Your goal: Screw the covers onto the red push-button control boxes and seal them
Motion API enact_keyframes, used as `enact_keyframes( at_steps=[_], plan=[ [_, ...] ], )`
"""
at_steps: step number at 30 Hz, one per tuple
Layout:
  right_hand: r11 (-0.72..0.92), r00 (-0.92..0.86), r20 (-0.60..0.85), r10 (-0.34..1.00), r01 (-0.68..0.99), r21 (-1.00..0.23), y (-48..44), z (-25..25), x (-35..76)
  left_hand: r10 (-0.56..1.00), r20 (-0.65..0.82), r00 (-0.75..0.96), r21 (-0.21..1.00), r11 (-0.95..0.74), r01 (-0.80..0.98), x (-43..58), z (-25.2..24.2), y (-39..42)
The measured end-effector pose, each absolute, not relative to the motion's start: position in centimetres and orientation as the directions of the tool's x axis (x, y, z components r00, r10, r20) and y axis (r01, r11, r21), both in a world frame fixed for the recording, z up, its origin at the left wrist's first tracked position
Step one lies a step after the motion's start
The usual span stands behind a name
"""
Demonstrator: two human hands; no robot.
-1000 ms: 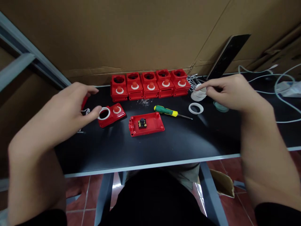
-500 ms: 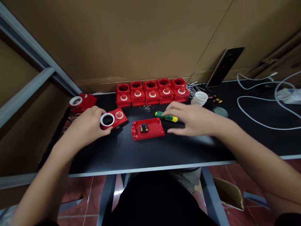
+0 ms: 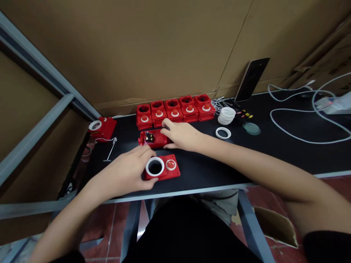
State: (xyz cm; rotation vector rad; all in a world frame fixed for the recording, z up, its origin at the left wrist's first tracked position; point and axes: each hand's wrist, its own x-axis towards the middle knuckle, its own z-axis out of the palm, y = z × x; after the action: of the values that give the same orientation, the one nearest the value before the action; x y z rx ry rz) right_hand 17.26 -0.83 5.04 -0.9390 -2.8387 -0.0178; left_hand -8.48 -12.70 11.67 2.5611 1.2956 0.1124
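My left hand (image 3: 135, 166) is closed round the left end of a red plastic cover (image 3: 175, 172). A white ring (image 3: 148, 169) rims the cover's round hole, and a round red button with a pale surround sits beside it. Just beyond, a shallow red box base (image 3: 159, 141) lies with its inside up. A small black switch with brass contacts (image 3: 149, 137) is in the base's left part. My right hand (image 3: 182, 136) grips the base's right end between thumb and fingers, hiding that end. The cover lies nearer to me than the base, close to the table's front edge.
Several red button boxes (image 3: 174, 114) stand in a row at the back. Rightward are stacked white rings (image 3: 226, 115), a loose white ring (image 3: 223, 133), screws (image 3: 218, 104), clear discs (image 3: 251, 128) and a white cable (image 3: 290, 111). Another red unit (image 3: 106, 128) sits left.
My left hand has brought the cover right and nearer to me. My right hand has moved from the green-and-yellow screwdriver to the box base, now farther back. The screwdriver is out of sight.
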Motion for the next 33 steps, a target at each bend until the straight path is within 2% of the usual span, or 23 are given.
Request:
enact_keyframes(
  at_steps=[2,4,7,13,15,18,21,27,33],
  plan=[
    [0.800,-0.781,0.176,0.599,0.595,-0.082,0.0,5.3,17.4,0.776,-0.081,0.625,0.219,-0.598,0.771,-6.7,10.3,-11.5],
    [0.804,-0.775,0.215,0.594,0.577,-0.142,0.4,5.6,18.3,0.757,-0.110,0.644,0.217,-0.614,0.759,-5.3,8.9,-10.3],
    [0.813,-0.762,0.284,0.582,0.532,-0.238,-0.2,5.8,20.3,0.741,-0.074,0.667,0.312,-0.618,0.721,-4.1,7.0,-8.9],
    [0.821,-0.741,0.367,0.563,0.448,-0.354,-3.5,3.9,22.8,0.781,0.053,0.623,0.401,-0.588,0.703,-3.7,4.0,-7.9],
    [0.814,-0.730,0.375,0.571,0.446,-0.372,-4.4,3.2,23.1,0.792,0.099,0.602,0.470,-0.570,0.674,-4.0,3.0,-7.9],
    [0.787,-0.719,0.348,0.602,0.460,-0.412,-5.1,2.8,23.6,0.805,0.174,0.567,0.656,-0.524,0.543,-4.5,2.0,-8.1],
    [0.761,-0.726,0.297,0.620,0.463,-0.455,-5.3,2.9,24.1,0.815,0.170,0.554,0.763,-0.465,0.449,-4.5,1.7,-8.3],
    [0.793,-0.749,0.330,0.574,0.409,-0.452,-5.4,3.0,24.3,0.841,0.105,0.531,0.812,-0.381,0.442,-4.3,2.0,-8.4],
    [0.809,-0.792,0.266,0.550,0.425,-0.406,-5.7,3.5,24.4,0.838,0.068,0.542,0.812,-0.362,0.458,-4.2,2.3,-8.7]
  ],
)
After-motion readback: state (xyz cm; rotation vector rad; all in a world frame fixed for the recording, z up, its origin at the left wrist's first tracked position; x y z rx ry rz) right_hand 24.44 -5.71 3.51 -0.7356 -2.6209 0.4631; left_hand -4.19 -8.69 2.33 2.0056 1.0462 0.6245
